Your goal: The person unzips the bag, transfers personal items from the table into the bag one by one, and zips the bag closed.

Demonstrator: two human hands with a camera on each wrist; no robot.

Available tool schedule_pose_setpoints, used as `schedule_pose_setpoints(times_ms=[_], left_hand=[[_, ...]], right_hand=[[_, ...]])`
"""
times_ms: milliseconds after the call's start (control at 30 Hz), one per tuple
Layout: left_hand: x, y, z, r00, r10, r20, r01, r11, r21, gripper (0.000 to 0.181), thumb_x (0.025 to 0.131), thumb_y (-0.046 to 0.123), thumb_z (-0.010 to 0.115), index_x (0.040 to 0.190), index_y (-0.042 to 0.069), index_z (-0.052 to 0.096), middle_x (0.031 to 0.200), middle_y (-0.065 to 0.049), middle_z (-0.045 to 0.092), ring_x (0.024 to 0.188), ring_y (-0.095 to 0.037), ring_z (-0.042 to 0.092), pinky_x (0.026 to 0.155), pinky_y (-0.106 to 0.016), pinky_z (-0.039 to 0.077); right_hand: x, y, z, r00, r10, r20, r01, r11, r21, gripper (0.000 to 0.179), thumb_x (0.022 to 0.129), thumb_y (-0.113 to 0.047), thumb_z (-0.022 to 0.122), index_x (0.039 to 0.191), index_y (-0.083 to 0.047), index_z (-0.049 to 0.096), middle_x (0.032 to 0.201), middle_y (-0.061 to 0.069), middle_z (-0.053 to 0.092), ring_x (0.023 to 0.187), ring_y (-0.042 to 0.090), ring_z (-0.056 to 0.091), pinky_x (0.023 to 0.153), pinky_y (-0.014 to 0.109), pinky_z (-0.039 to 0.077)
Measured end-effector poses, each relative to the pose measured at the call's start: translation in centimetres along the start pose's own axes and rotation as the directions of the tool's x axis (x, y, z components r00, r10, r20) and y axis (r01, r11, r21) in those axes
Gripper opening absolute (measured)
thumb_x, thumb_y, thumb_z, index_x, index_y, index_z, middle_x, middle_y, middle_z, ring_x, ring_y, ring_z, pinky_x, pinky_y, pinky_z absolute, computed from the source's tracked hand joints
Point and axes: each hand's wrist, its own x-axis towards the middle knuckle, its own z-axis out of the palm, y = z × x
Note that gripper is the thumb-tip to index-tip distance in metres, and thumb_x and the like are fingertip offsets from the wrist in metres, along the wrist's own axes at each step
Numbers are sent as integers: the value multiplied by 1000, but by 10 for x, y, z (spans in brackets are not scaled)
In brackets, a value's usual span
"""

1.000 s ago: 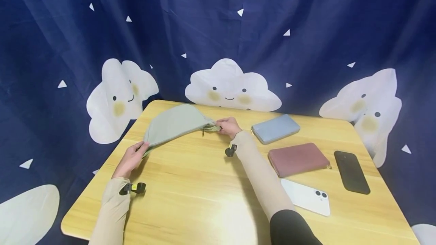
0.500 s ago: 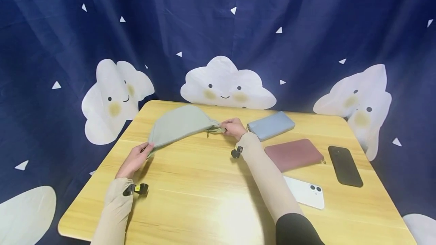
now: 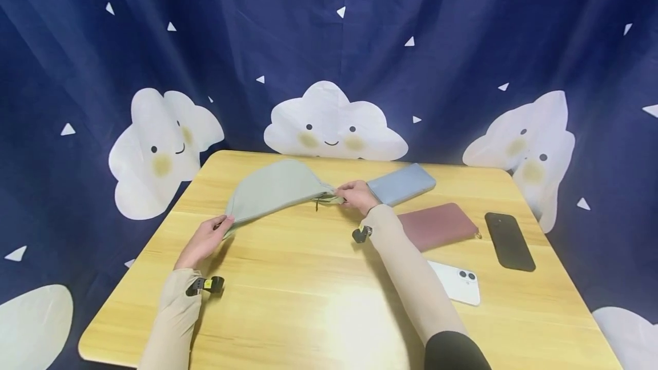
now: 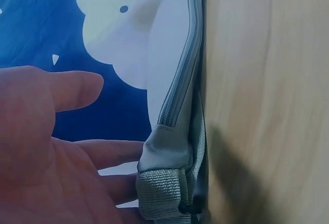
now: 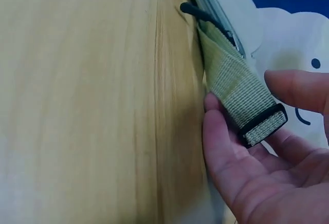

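Note:
A pale green belt bag (image 3: 280, 184), curved like a half moon, lies near the back left of the wooden table, its zipped edge towards me. My left hand (image 3: 205, 238) is at the bag's left corner. In the left wrist view, its thumb stands apart while the fingers reach behind the webbing end (image 4: 162, 188). At the other corner, my right hand (image 3: 356, 194) holds the short webbing strap (image 5: 239, 85), fingers curled beneath it and thumb beside its edge. A black slider (image 5: 263, 125) is on this strap, and a dark zipper pull (image 5: 205, 16) hangs near its base.
Right of the bag lie a blue wallet (image 3: 406, 183), partly behind my right hand, and a mauve wallet (image 3: 439, 226). A white phone (image 3: 456, 283), partly hidden by my forearm, and a black phone (image 3: 509, 241) lie farther right. A dark blue cloud-print curtain (image 3: 329, 27) hangs behind the table.
Both hands and the belt bag have shifted a little to the right across the table, and my right hand now overlaps the blue wallet. The head view has turned slightly right.

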Motion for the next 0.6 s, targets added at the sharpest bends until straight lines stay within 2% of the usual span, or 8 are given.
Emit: schedule_pose_setpoints(times_ms=[133,300,400,500,600], left_hand=[[2,4,-1,1000,22,10,-22,1000,22,80,110,55,30,158,-9,26,163,-34,28,152,-53,26,123,-62,24],[4,4,-8,998,57,33,-58,998,13,77,110,52,34,156,-9,31,161,-34,32,151,-53,29,122,-63,27],[5,6,-16,998,46,35,-47,998,29,78,110,53,34,156,-11,29,160,-36,31,150,-55,29,120,-65,27],[10,20,-23,999,34,1,-34,998,55,81,109,55,34,157,-10,28,161,-37,28,149,-56,28,120,-66,26],[19,43,-23,997,57,-46,-55,997,45,79,108,56,35,158,-5,30,163,-34,29,150,-53,29,121,-64,26]], right_hand=[[-5,1,-3,1000,6,-6,-5,1000,20,40,100,-15,67,135,3,61,136,20,61,107,23,66,96,34,58],[-14,4,-4,1000,-12,-10,13,996,92,46,100,-14,66,142,4,55,142,21,57,108,22,64,100,36,57],[-18,8,-4,1000,-20,-17,22,992,126,47,100,-15,67,142,4,55,140,21,58,104,22,65,97,34,58],[-22,12,-4,999,-29,-31,33,989,146,47,101,-16,67,142,3,56,140,21,60,105,24,68,94,33,59],[-26,15,-4,998,-34,-53,43,984,174,47,100,-14,67,143,3,55,142,22,59,107,25,68,95,33,58]])
